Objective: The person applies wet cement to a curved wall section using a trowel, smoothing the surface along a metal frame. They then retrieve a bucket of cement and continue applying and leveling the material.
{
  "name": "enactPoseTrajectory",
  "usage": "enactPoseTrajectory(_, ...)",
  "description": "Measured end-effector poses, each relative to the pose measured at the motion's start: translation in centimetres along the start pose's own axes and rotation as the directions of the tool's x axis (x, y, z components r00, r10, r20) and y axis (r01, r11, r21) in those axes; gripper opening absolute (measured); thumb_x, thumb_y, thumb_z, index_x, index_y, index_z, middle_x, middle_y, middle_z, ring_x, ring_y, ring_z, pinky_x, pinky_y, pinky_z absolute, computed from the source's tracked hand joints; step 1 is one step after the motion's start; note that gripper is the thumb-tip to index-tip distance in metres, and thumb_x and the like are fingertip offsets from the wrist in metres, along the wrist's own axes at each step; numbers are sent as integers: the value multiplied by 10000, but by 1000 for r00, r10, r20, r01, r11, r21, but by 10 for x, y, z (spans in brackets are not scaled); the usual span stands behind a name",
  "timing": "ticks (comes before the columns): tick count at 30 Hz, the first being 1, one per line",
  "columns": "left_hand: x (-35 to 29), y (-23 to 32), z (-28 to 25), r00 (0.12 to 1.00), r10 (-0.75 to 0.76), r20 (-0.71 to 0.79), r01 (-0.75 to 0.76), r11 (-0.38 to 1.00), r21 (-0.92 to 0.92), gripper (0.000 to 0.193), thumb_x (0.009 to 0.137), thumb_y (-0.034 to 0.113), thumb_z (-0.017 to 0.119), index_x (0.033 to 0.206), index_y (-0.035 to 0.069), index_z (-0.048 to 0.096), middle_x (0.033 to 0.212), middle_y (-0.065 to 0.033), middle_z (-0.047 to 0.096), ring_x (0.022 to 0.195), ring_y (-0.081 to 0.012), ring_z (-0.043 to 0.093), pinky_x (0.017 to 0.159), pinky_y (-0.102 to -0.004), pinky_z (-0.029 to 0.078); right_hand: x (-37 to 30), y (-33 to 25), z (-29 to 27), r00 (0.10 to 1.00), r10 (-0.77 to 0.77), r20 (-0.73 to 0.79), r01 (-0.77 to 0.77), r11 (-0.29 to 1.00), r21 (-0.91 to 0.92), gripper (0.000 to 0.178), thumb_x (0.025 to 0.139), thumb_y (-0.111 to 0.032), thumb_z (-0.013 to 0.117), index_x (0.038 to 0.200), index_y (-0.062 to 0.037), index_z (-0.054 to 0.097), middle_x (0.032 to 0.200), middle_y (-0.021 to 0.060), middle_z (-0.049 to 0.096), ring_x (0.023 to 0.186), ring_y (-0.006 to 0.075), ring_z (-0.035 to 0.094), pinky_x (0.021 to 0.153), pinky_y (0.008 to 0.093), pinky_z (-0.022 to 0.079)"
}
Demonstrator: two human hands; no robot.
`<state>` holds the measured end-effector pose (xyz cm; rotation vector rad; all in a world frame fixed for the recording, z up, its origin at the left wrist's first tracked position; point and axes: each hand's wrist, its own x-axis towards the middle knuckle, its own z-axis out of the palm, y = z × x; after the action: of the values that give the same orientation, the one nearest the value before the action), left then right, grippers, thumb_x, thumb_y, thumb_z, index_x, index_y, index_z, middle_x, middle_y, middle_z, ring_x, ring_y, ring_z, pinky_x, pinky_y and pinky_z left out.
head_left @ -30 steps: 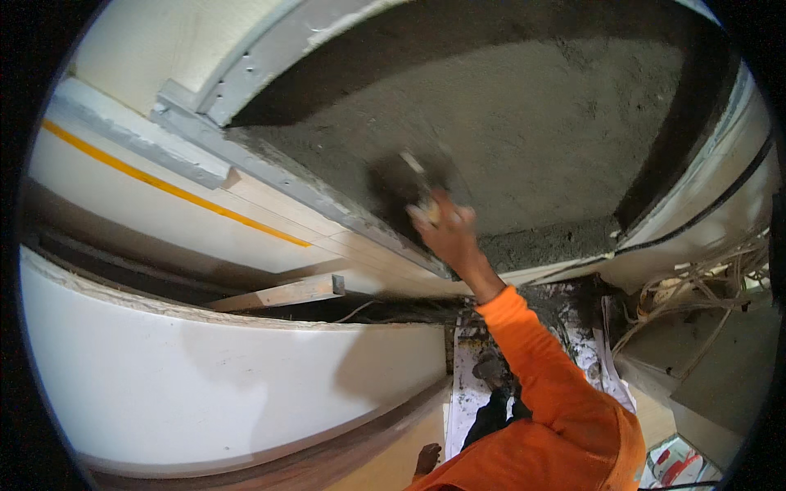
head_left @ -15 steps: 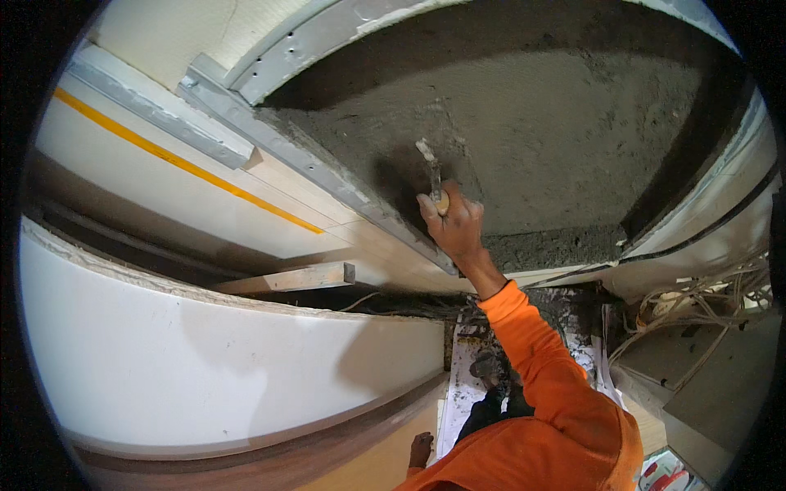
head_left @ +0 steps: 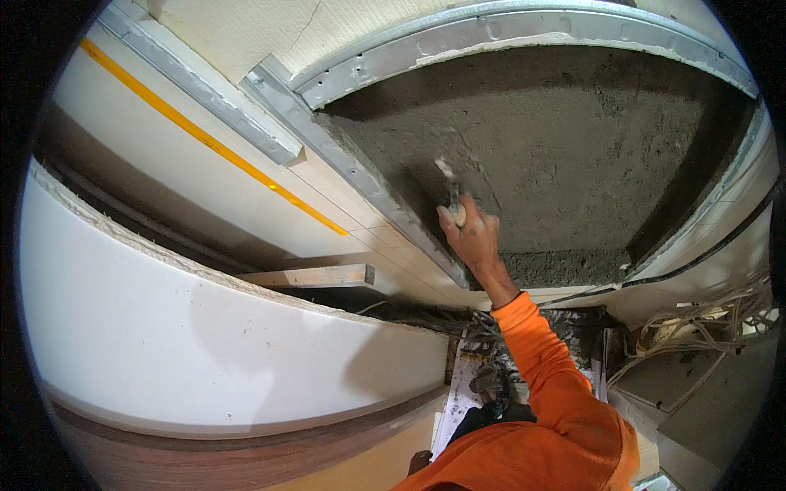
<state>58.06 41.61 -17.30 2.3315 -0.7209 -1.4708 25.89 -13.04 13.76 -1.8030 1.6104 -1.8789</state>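
Note:
My right hand point(head_left: 475, 233) is closed round the pale wooden handle of a trowel point(head_left: 459, 215). The trowel's metal shank runs up from my fist, and its blade, hard to tell from the grey surface, appears to lie against wet mortar point(head_left: 573, 164). This mortar fills a recess beneath a curved metal edging strip point(head_left: 491, 27). Along the recess's left side runs a straight metal profile point(head_left: 360, 176), close to the trowel. Low in the picture, beside my body, a small part of my left hand point(head_left: 420, 461) shows; its fingers cannot be made out.
On the left stands a curved white panel point(head_left: 246, 352) with a rough upper edge. A wooden batten point(head_left: 319, 276) juts out behind it. Bundled cables point(head_left: 696, 327) hang at the right, near a black cable point(head_left: 712, 231). Below lies a mortar-spattered white sheet point(head_left: 454, 401).
The view has shifted, so the recess sits lower and more of its curved edging shows. My right hand still grips the trowel at nearly the same place. Less of my left hand shows.

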Motion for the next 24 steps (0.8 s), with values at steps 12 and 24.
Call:
enactPoseTrajectory(12,2,6,-12,1000,-3,5,3,1000,15,381,903,254,663,1211,29,676,1082,-116,716,923,-233,677,729,-401,572,4,-6,19,960,-235,-150,214,966,-146,429,893,-338,769,1160,-39,615,665,126,671,562,311,679,489,448,481)
enactPoseTrajectory(24,10,17,-26,1000,-10,10,9,1000,18,374,904,251,661,1207,34,677,1083,-115,717,921,-229,677,725,-401,571,33,-38,17,956,-161,-247,156,987,-40,479,886,-411,766,1196,-71,632,674,106,676,540,307,658,517,457,509)
